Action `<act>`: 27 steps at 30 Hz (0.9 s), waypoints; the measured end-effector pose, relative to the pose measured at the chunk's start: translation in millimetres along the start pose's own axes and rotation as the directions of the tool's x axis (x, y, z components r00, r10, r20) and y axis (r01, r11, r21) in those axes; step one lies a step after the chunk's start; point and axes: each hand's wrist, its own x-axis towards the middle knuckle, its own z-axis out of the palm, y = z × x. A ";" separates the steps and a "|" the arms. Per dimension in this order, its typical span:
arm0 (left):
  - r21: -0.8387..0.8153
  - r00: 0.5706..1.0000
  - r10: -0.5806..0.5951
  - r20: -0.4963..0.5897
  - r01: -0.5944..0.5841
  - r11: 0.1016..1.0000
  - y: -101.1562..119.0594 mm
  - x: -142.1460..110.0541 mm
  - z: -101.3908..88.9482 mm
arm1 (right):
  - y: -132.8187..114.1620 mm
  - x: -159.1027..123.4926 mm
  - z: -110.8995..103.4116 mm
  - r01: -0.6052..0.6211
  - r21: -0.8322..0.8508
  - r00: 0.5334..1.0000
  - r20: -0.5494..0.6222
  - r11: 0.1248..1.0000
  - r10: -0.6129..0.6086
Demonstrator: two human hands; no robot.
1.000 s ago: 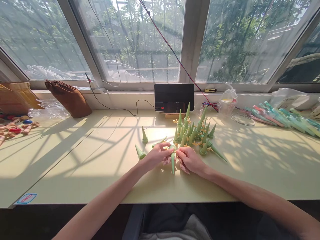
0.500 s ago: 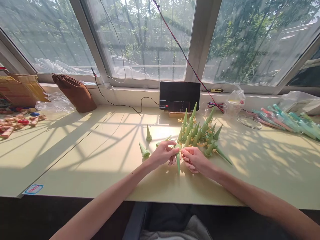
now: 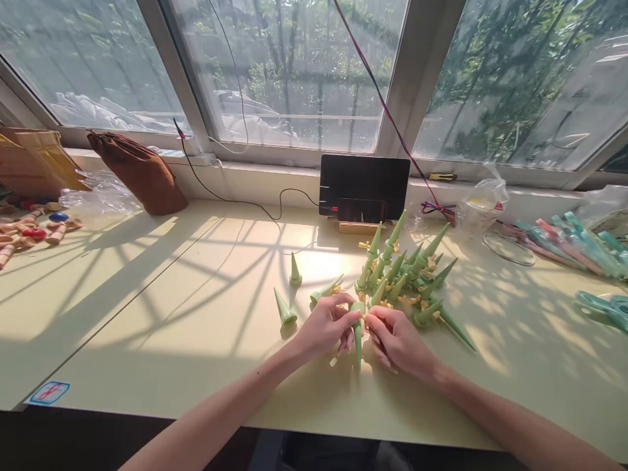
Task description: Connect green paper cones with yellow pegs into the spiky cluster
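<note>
My left hand (image 3: 330, 325) is closed round a green plastic cone (image 3: 358, 345), whose point faces down toward me. At the cone's wide end, the fingers of my right hand (image 3: 400, 337) pinch something small and yellowish against its side, mostly hidden by the fingertips. Right behind my hands lies a heap of similar green cones (image 3: 392, 268) with small yellow pieces on them. Left of my left hand, one cone (image 3: 295, 270) stands upright and another cone (image 3: 285, 309) leans on its side. A further cone (image 3: 324, 290) lies just beyond my left fingers.
A black tablet (image 3: 364, 186) with a phone before it stands by the window. At the left are a brown pouch (image 3: 142, 173) and wooden toys (image 3: 34, 232). Teal and pink plastic pieces (image 3: 574, 242) lie at the right, near a clear plastic cup (image 3: 483, 203).
The view has tilted and shifted slightly, so the table scene sits a little differently. Both hands keep their hold at the cone, with hardly any movement of the fingers.
</note>
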 end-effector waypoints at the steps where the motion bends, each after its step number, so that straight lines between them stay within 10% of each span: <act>1: -0.009 1.000 -0.011 -0.012 0.011 1.000 -0.8 -1.1 0.5 | -0.3 -1.7 1.2 -0.004 -0.008 1.000 -0.005 1.000 0.004; 14: -0.031 0.980 -0.195 -0.027 0.194 0.980 4.5 -15.5 -1.6 | -0.1 -10.2 12.6 -0.007 -0.034 1.000 0.011 0.999 0.008; 27: 0.082 0.993 -0.108 -0.051 0.112 0.990 -6.1 -24.2 -13.0 | -8.4 -9.0 22.3 -0.085 0.139 0.995 0.059 0.987 0.078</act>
